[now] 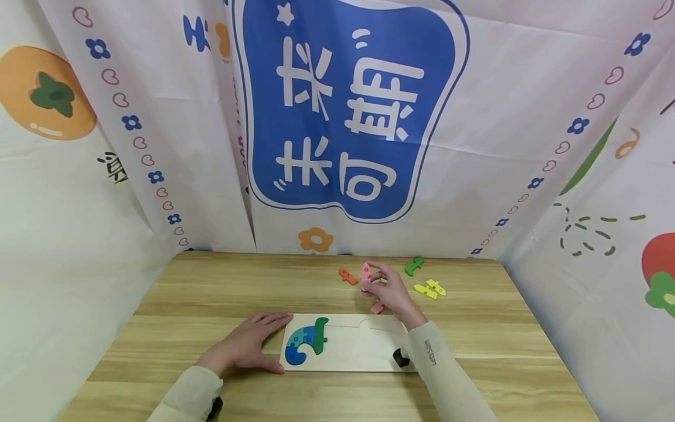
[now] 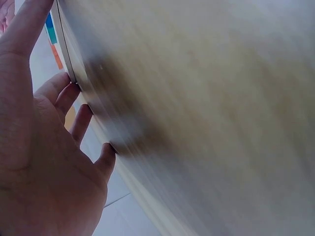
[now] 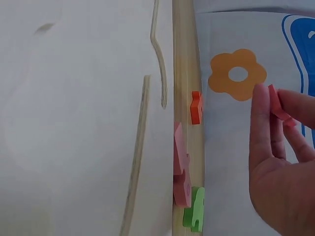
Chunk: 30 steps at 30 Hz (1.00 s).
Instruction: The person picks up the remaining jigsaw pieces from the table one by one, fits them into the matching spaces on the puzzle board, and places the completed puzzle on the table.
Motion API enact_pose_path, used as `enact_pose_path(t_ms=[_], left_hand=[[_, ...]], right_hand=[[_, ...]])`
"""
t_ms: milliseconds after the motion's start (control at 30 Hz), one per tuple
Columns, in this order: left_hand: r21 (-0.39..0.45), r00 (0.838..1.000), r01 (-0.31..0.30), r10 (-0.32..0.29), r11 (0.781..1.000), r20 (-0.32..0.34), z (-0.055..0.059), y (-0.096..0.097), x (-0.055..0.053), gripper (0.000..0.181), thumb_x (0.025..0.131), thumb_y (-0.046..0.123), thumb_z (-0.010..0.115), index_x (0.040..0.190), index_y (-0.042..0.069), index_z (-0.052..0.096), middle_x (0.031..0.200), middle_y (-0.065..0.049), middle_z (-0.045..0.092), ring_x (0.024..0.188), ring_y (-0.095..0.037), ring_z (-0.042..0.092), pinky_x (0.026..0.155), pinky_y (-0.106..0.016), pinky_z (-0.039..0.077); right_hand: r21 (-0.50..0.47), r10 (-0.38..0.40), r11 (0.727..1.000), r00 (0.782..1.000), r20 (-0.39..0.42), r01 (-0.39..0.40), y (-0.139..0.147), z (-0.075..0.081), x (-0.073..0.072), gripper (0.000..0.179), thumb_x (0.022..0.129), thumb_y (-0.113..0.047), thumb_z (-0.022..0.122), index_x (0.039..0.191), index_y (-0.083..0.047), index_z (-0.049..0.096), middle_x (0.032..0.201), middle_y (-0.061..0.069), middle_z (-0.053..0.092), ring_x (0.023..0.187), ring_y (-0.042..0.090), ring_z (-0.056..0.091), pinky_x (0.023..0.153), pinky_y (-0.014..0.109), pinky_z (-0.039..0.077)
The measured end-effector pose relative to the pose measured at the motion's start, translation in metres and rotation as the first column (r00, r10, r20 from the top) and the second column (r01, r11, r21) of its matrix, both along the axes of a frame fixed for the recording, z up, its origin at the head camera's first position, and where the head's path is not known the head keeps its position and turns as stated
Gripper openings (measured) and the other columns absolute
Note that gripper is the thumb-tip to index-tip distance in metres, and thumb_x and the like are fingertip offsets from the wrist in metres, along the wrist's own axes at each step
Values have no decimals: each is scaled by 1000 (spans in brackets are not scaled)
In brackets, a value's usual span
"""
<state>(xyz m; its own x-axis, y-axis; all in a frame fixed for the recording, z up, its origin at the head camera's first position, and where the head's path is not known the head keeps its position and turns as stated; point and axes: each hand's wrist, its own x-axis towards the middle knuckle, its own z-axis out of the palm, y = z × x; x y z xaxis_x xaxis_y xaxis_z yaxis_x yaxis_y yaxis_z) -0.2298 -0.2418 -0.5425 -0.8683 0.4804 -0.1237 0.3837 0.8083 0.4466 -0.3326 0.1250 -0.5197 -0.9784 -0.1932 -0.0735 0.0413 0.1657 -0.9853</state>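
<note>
A pale wooden puzzle board [image 1: 358,351] lies flat on the table, with joined blue, teal and green puzzle pieces [image 1: 302,341] in its left end. My left hand [image 1: 245,343] is spread around the board's left end, thumb and fingertips touching its corners. Above the table behind the board, my right hand [image 1: 389,290] pinches a pink puzzle piece [image 1: 365,271] between thumb and fingers; in the right wrist view this pink piece [image 3: 278,104] is partly hidden by the fingers. Beneath that hand lie another pink piece [image 1: 377,306] and a light green piece [image 3: 194,211], mostly covered in the head view.
Behind the board lie an orange piece [image 1: 347,276], a green piece [image 1: 414,266] and two yellow pieces [image 1: 429,289]. Printed white cloth [image 1: 495,176] hangs around the wooden table [image 1: 221,287] at the back and both sides.
</note>
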Motion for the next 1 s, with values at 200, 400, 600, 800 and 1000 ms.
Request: enact_pose_path(t_ms=[200, 400, 600, 800, 1000], left_hand=[[5, 1000, 2, -2, 1000, 0, -3, 0, -1, 110, 71, 76, 79, 161, 28, 39, 165, 1, 40, 150, -35, 34, 118, -67, 31], [-4, 1000, 10, -10, 1000, -9, -6, -1, -1, 111, 71, 78, 77, 161, 27, 39, 165, 2, 40, 150, -35, 35, 118, -66, 32], [-2, 1000, 8, -8, 1000, -18, -5, -1, 0, 111, 71, 79, 77, 161, 26, 39, 164, 1, 41, 150, -35, 36, 118, -66, 32], [-3, 1000, 5, -5, 1000, -13, -3, -1, -1, 111, 71, 78, 78, 161, 27, 39, 164, 1, 41, 150, -35, 36, 117, -67, 32], [-9, 1000, 17, -17, 1000, -19, -3, -1, -2, 111, 71, 79, 76, 162, 26, 38, 165, 1, 40, 150, -35, 36, 117, -67, 32]], right_hand=[[-23, 80, 997, 997, 19, -79, 3, 0, 3, 45, 104, -8, 62, 148, -12, 55, 116, 13, 56, 107, 41, 69, 67, 45, 63], [-13, 108, 994, 993, 41, -108, 4, 0, 7, 33, 101, -19, 70, 132, -10, 64, 104, 7, 64, 94, 36, 65, 56, 39, 60], [37, 143, 989, 989, 29, -144, 1, 1, 9, 28, 99, -28, 73, 120, -10, 70, 106, 5, 69, 97, 31, 69, 60, 40, 59], [41, 204, 978, 979, 10, -204, -3, 2, 13, 34, 105, -27, 63, 135, -12, 63, 117, 8, 59, 105, 41, 68, 57, 34, 44], [32, 191, 981, 981, 14, -192, -7, 1, 13, 43, 105, -19, 63, 145, -10, 53, 116, 8, 60, 87, 29, 63, 57, 33, 42]])
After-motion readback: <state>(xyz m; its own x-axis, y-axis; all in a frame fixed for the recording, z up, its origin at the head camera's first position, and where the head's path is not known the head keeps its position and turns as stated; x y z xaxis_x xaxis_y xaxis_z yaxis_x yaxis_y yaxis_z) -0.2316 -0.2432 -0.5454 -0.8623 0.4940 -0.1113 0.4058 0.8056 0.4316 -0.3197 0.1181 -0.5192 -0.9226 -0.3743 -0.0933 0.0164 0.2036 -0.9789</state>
